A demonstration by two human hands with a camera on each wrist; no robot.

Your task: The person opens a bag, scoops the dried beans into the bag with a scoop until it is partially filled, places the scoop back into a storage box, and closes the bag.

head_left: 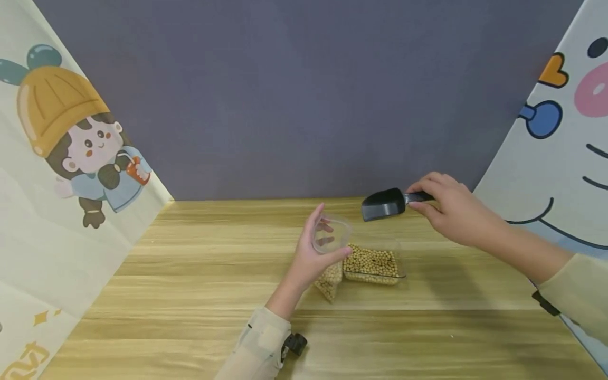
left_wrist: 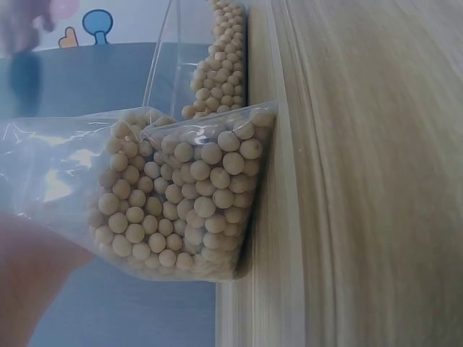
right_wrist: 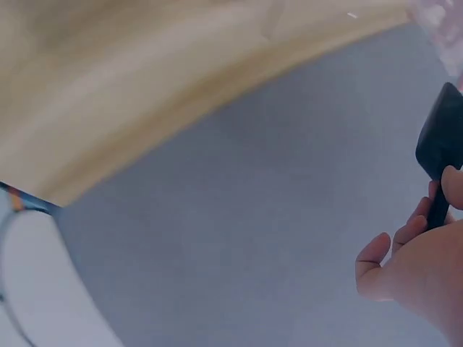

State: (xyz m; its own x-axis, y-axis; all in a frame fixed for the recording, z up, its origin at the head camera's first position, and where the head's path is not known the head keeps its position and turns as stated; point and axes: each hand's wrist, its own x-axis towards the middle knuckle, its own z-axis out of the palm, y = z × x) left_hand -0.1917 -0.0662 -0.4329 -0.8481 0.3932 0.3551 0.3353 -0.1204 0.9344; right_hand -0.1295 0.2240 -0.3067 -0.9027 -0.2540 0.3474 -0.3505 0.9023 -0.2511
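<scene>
My left hand grips the open mouth of a clear plastic bag. The bag stands on the wooden table with soybeans in its bottom. Right beside it sits a clear rectangular container of soybeans, also seen behind the bag. My right hand holds a black scoop by its handle. The scoop hangs in the air above and behind the container, its mouth pointing left toward the bag. In the right wrist view the scoop shows at the right edge above curled fingers.
A grey backdrop closes off the table's far edge. Cartoon-printed panels stand at the left and right. Bare wood lies to the left of and in front of the bag.
</scene>
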